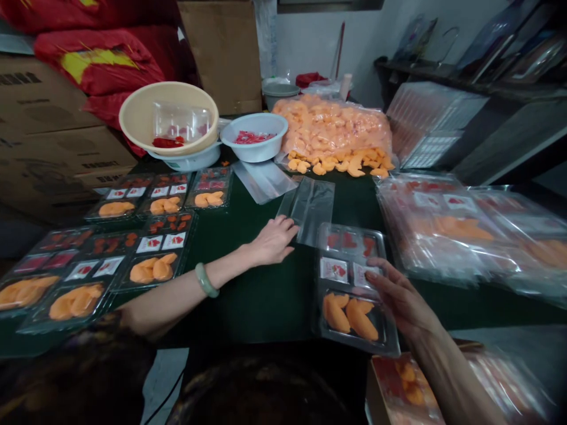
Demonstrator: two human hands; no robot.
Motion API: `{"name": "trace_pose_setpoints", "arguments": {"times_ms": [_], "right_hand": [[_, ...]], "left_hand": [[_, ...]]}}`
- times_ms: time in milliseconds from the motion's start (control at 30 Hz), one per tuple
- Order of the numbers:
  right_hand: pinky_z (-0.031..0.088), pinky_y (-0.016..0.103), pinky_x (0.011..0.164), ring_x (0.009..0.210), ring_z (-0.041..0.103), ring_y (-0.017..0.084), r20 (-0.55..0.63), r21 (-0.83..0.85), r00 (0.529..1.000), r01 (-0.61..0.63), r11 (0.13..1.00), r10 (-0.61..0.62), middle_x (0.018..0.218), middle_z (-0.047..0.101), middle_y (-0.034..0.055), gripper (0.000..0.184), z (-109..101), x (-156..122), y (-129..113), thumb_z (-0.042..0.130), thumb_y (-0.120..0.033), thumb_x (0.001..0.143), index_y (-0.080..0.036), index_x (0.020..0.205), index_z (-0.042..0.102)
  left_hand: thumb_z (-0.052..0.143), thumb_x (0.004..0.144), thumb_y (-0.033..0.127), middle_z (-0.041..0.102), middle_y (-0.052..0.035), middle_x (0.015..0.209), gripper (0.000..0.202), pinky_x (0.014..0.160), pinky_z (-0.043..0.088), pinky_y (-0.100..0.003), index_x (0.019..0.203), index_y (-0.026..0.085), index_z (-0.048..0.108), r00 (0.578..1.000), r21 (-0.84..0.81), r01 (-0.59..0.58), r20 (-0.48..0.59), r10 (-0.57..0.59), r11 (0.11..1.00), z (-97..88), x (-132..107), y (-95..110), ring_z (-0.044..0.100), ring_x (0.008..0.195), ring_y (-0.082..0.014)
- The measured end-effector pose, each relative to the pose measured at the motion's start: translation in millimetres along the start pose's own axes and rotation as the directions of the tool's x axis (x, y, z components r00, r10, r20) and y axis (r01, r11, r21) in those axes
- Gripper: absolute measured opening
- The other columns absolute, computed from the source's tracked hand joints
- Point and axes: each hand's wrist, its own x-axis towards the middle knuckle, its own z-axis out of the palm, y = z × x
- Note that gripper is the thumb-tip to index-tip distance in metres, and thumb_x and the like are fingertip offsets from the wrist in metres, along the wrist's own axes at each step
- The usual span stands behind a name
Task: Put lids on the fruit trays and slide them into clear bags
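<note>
My right hand (398, 295) grips the right edge of a clear plastic tray (325, 330), thumb on top. Its compartments hold orange fortune-cookie-shaped pieces (361, 319), two white printed packets (333, 270) and small red pieces (348, 240). A clear film seems to cover the tray. My left hand (275, 241), below a green bangle (206, 280), reaches over the table. Its fingertips are at the near edge of some flat clear plastic bags (313, 206); the thumb is apart from the fingers, and nothing shows in the grip.
Filled trays (155, 265) lie in rows at left. Bagged trays (443, 230) are stacked at right, blurred. A large bag of orange pieces (332, 127), a white bowl of red packets (254, 150) and a cream basin (137, 118) stand behind. Cartons (53, 141) line the left.
</note>
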Motion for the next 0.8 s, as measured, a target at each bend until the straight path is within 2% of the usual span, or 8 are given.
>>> {"name": "trace_pose_setpoints", "arguments": {"times_ms": [100, 200, 300, 400, 500, 600, 700, 800], "right_hand": [[0.053, 0.023, 0.046, 0.052, 0.066, 0.018, 0.001, 0.008, 1.0, 0.005, 1.0, -0.005, 0.069, 0.068, -0.0019, 0.05, -1, -2, -5, 0.081, -0.019, 0.054, -0.025, 0.092, 0.049], [0.053, 0.022, 0.046, 0.053, 0.066, 0.017, 0.021, 0.01, 1.0, 0.0, 1.0, 0.0, 0.07, 0.067, -0.0017, 0.049, -3, -4, -6, 0.081, -0.019, 0.056, -0.025, 0.092, 0.049], [0.051, 0.02, 0.045, 0.053, 0.066, 0.016, 0.049, -0.002, 0.998, -0.032, 0.999, 0.032, 0.071, 0.067, -0.0015, 0.045, -7, -7, -3, 0.079, -0.018, 0.06, -0.025, 0.093, 0.048], [0.051, 0.021, 0.046, 0.053, 0.066, 0.017, 0.113, -0.016, 0.99, -0.078, 0.997, 0.079, 0.071, 0.066, -0.0011, 0.043, -11, -10, 2, 0.076, -0.019, 0.064, -0.025, 0.095, 0.047], [0.05, 0.02, 0.046, 0.052, 0.065, 0.015, 0.185, -0.019, 0.978, -0.098, 0.995, 0.099, 0.072, 0.066, -0.001, 0.041, -13, -10, 8, 0.074, -0.019, 0.067, -0.025, 0.096, 0.045], [0.048, 0.019, 0.045, 0.051, 0.064, 0.014, 0.249, -0.04, 0.962, -0.106, 0.994, 0.112, 0.071, 0.065, -0.001, 0.037, -14, -7, 12, 0.072, -0.02, 0.07, -0.024, 0.095, 0.045], [0.048, 0.019, 0.045, 0.051, 0.064, 0.014, 0.289, -0.071, 0.949, -0.112, 0.991, 0.128, 0.071, 0.065, -0.0007, 0.035, -14, -5, 13, 0.07, -0.02, 0.071, -0.023, 0.096, 0.047], [0.051, 0.022, 0.048, 0.053, 0.065, 0.014, 0.324, -0.082, 0.936, -0.117, 0.99, 0.138, 0.072, 0.064, -0.0003, 0.032, -9, -3, 15, 0.068, -0.021, 0.072, -0.021, 0.096, 0.047]], "left_hand": [[0.042, 0.079, 0.005, 0.052, -0.0207, 0.115, 0.029, 0.087, 0.04, -0.041, 0.104, 0.006, 0.057, 0.973, 0.194, -0.092, 0.225, 0.047, 0.977, 6.6, 8, -12, 0.048, 0.105, -0.0283], [0.035, 0.082, 0.005, 0.054, -0.0193, 0.108, 0.03, 0.083, 0.04, -0.038, 0.103, 0.007, 0.056, 0.972, 0.243, -0.099, 0.233, 0.041, 0.965, 7.8, 17, -14, 0.049, 0.099, -0.0263], [0.044, 0.083, 0.016, 0.05, -0.019, 0.114, 0.03, 0.083, 0.039, -0.039, 0.11, 0.009, 0.053, 0.981, 0.222, -0.097, 0.187, 0.055, 0.97, -2.2, 27, -15, 0.047, 0.1, -0.0275], [0.051, 0.077, 0.018, 0.05, -0.0191, 0.116, 0.03, 0.082, 0.038, -0.041, 0.106, 0.01, 0.056, 0.953, 0.255, -0.108, 0.303, 0.027, 0.961, -15.1, 35, -16, 0.047, 0.101, -0.03], [0.056, 0.074, 0.023, 0.049, -0.0195, 0.12, 0.035, 0.084, 0.037, -0.038, 0.107, 0.009, 0.056, 0.912, 0.193, -0.15, 0.407, 0.06, 0.97, -18.2, 37, -16, 0.047, 0.104, -0.0291], [0.057, 0.073, 0.018, 0.051, -0.0207, 0.117, 0.036, 0.084, 0.038, -0.036, 0.108, 0.007, 0.055, 0.913, 0.189, -0.19, 0.395, 0.102, 0.963, -8.4, 36, -13, 0.049, 0.104, -0.0287], [0.047, 0.073, 0.003, 0.06, -0.0207, 0.097, 0.021, 0.08, 0.038, -0.038, 0.089, 0.008, 0.06, 0.936, 0.235, -0.211, 0.327, 0.128, 0.949, 3.8, 38, -9, 0.054, 0.092, -0.0281], [0.044, 0.071, -0.001, 0.062, -0.0163, 0.082, 0.021, 0.071, 0.037, -0.034, 0.076, 0.012, 0.06, 0.952, 0.201, -0.19, 0.278, 0.13, 0.961, 5.6, 45, -7, 0.056, 0.081, -0.0252]]}}
